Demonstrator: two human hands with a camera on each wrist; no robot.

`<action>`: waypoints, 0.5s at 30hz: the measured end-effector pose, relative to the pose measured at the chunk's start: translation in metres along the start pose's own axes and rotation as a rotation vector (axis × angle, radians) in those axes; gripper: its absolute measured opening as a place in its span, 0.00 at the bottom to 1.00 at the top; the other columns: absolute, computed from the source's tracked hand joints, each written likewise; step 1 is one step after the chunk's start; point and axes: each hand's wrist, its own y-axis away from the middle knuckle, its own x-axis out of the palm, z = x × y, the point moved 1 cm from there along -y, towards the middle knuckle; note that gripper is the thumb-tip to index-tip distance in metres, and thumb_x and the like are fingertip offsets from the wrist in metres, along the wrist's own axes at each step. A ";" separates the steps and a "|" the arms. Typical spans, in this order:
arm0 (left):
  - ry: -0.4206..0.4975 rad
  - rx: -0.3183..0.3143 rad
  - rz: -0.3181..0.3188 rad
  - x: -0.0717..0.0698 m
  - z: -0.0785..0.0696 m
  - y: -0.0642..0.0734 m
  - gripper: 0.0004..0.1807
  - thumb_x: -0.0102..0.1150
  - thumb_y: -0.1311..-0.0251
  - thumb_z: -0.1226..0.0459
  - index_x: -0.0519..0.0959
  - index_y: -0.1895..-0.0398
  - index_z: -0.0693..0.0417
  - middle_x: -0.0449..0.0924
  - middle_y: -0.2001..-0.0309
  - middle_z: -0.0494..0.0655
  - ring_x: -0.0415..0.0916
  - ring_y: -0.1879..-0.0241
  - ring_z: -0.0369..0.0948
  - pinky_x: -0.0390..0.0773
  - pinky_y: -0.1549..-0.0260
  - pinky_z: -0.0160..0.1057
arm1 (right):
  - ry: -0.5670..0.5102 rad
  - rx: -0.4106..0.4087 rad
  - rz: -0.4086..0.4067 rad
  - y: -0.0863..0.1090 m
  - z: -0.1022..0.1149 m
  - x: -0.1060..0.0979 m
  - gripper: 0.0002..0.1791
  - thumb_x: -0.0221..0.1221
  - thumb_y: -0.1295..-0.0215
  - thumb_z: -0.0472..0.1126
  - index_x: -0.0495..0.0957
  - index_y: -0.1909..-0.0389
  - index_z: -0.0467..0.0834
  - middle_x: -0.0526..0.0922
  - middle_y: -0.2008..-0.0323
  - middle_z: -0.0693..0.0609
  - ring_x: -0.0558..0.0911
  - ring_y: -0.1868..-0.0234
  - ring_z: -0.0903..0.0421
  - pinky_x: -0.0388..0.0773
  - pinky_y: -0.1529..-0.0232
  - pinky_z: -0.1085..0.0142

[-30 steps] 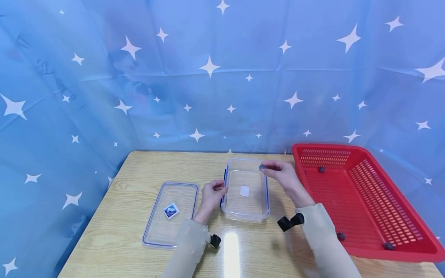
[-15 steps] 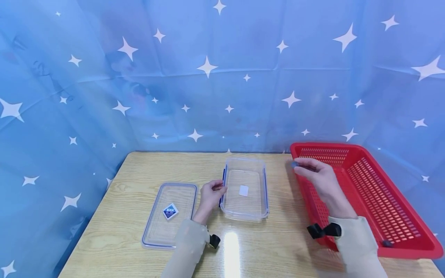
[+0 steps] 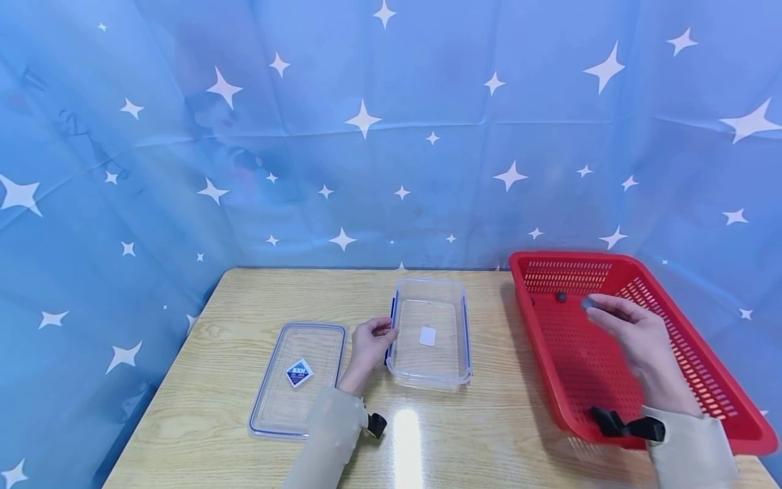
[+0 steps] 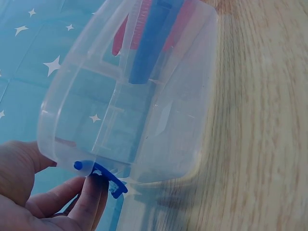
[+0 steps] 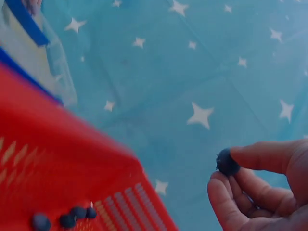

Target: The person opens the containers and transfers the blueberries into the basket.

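My right hand [image 3: 638,339] pinches a blueberry [image 5: 227,162] between thumb and fingertips, above the red basket [image 3: 550,370]. The berry's small crown shows in the right wrist view. With my left hand [image 3: 368,346] I grip the left wall of a clear plastic food container [image 3: 442,360], thumb at the rim and fingers outside by a blue latch [image 4: 113,180]. A small white label lies at the container's bottom. Several more blueberries [image 5: 68,221] lie in the basket, partly cut off in the right wrist view.
The container's clear lid [image 3: 318,401], with a blue seal and a blue-and-white sticker, lies flat left of my left hand. A wooden table [image 3: 476,435] carries everything. Behind hangs a blue curtain [image 3: 293,156] with white stars.
My right hand has moved right with the blueberry, from above the container's far right corner to over the basket. My left hand and the container have stayed in place.
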 end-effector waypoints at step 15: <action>0.000 -0.015 -0.011 -0.001 0.001 -0.001 0.14 0.62 0.46 0.71 0.79 0.56 0.69 0.81 0.64 0.56 0.79 0.62 0.46 0.81 0.62 0.36 | -0.225 0.072 -0.045 0.006 -0.014 -0.026 0.11 0.57 0.38 0.29 0.85 0.64 0.47 0.84 0.67 0.59 0.84 0.67 0.64 0.80 0.67 0.74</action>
